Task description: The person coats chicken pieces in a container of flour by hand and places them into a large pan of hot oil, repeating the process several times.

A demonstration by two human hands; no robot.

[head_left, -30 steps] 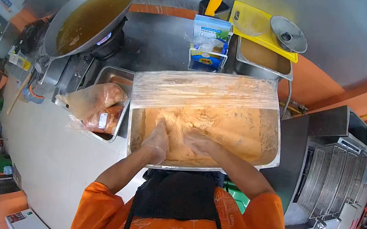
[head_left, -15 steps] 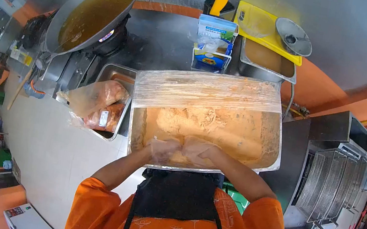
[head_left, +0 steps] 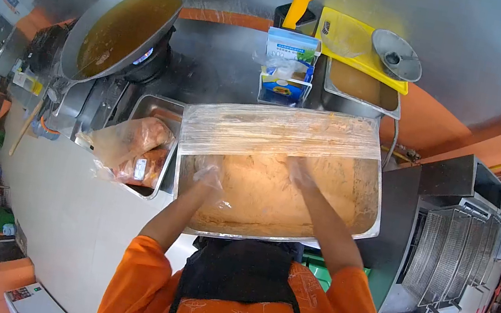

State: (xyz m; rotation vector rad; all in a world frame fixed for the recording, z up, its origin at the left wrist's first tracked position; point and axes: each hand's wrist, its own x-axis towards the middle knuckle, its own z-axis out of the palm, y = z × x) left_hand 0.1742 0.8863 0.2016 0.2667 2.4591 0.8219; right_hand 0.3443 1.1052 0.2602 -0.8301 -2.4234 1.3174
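Note:
A large metal tray holds a bed of orange-tan flour-like powder. Clear plastic wrap covers the tray's far part. My left hand, in a loose clear plastic glove, is at the powder's left side; its fingers are hard to make out. Near the middle, my right hand, also gloved, reaches to the edge of the wrap with its fingertips hidden in the powder or under the film. Nothing held shows in either hand.
On the left, a smaller metal tray holds bagged raw meat. A wok of oil sits over a lit burner behind it. Beyond the tray stand boxes, a yellow-handled knife and a yellow board. Fryer baskets are at right.
My hands have moved apart and away from my body, from together at the tray's near edge. The left went left, the right forward and right. The powder's surface looks more level.

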